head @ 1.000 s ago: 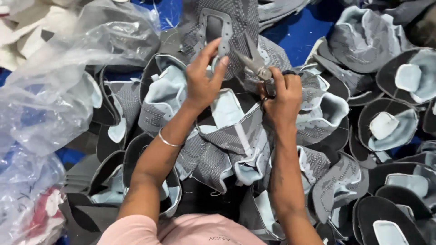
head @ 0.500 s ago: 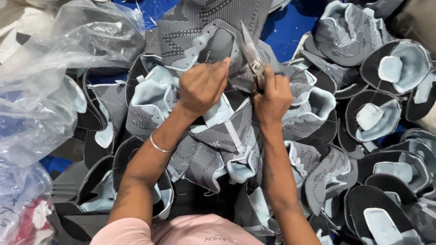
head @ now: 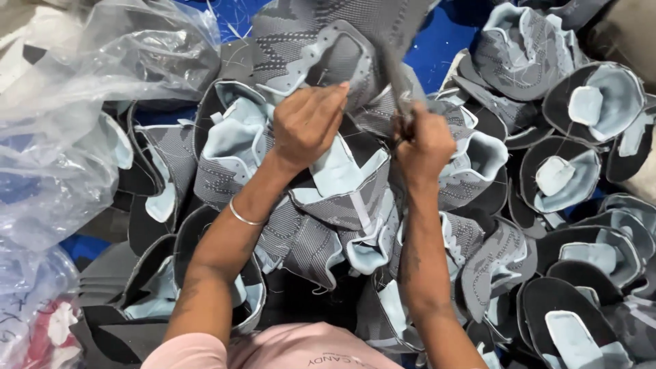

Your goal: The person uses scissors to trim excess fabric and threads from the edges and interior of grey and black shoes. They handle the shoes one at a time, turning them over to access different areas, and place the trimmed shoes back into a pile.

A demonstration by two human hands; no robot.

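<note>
- Change since half a second earlier: both hands had drawn closer to the camera's centre, and the scissors (head: 398, 78) blurred in motion.
- Left hand (head: 307, 123): fingers curled shut, pinching the pale-blue lining of a grey knit shoe upper (head: 328, 55); thin bangle (head: 244, 215) on the wrist.
- Right hand (head: 424, 147): fist closed on the scissors' handles, blades pointing up against the upper's edge.
- Upper: at pile centre, above the lap.
- Surroundings: heaped grey uppers (head: 567, 157), clear plastic bag (head: 75, 116) at left, blue surface (head: 437, 44).
</note>
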